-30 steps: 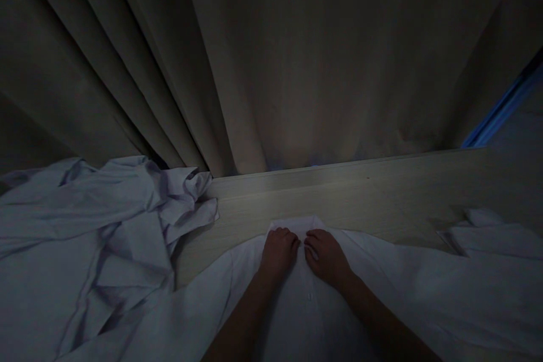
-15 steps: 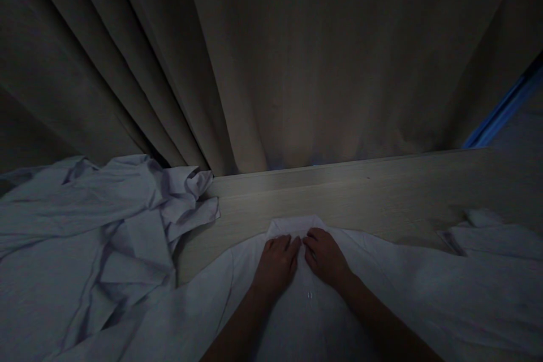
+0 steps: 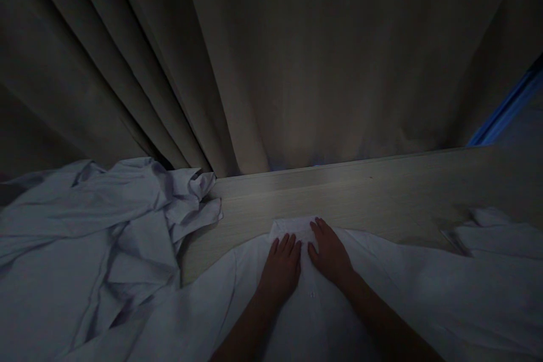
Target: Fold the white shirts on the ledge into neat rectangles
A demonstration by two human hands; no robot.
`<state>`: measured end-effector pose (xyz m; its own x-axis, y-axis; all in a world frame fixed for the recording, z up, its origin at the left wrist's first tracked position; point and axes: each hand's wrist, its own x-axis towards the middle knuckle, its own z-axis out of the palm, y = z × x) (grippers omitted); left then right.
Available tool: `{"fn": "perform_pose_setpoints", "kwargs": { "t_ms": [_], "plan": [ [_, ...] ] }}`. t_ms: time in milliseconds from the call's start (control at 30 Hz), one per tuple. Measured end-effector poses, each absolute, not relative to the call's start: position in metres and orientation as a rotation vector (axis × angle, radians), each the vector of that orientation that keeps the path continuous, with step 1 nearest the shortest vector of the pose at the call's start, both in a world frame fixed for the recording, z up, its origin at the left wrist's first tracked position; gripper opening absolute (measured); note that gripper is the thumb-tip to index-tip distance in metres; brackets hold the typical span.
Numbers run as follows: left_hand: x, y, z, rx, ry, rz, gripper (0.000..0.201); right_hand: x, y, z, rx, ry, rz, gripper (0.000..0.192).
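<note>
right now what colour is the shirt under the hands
Plain white, no visible pattern, though the dim light tints the shirt bluish; the head view shows it.

Both hands flatter now — fingers uncurled.

Very dim, bluish cast; faint light on table centre; corners dark, edges bowed.

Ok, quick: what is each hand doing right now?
Left hand: open, flat on the shirt, below the collar.
Right hand: open, flat on the shirt, fingertips at the collar.
</note>
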<state>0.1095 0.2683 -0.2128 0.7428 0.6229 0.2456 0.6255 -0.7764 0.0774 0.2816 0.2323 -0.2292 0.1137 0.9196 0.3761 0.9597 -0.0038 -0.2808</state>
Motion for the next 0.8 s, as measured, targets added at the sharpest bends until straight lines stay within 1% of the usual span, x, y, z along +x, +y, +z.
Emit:
{"fn": "perform_pose_setpoints", "kwargs": {
  "t_ms": [67,167,300,433,533,600,700,800],
  "plan": [
    [0.111,0.266,-0.214,-2.919,-1.052,-0.411,0.041,0.281,0.234,-0.229,-1.979,-1.905,-0.094,0.058],
    [0.113,0.264,-0.215,-2.907,-1.079,-0.426,0.039,0.280,0.235,-0.228,-2.019,-2.010,-0.057,0.056],
    [0.114,0.269,-0.210,-2.858,-1.099,-0.496,0.040,0.282,0.237,-0.225,-1.994,-2.014,0.000,0.054],
    [0.105,0.287,-0.210,-2.756,-1.176,-0.534,0.039,0.295,0.241,-0.219,-1.887,-1.870,0.129,0.053],
    [0.099,0.297,-0.216,-2.767,-1.155,-0.513,0.038,0.310,0.244,-0.217,-1.882,-1.720,0.095,0.048],
    [0.098,0.298,-0.217,-2.787,-1.157,-0.488,0.040,0.318,0.246,-0.219,-1.883,-1.729,0.059,0.044],
    [0.104,0.295,-0.206,-2.817,-1.216,-0.477,0.040,0.329,0.251,-0.221,-1.876,-1.765,0.064,0.039],
    [0.121,0.291,-0.186,-2.885,-1.273,-0.524,0.033,0.338,0.264,-0.217,-1.852,-1.788,0.075,0.039]
  ]
}}
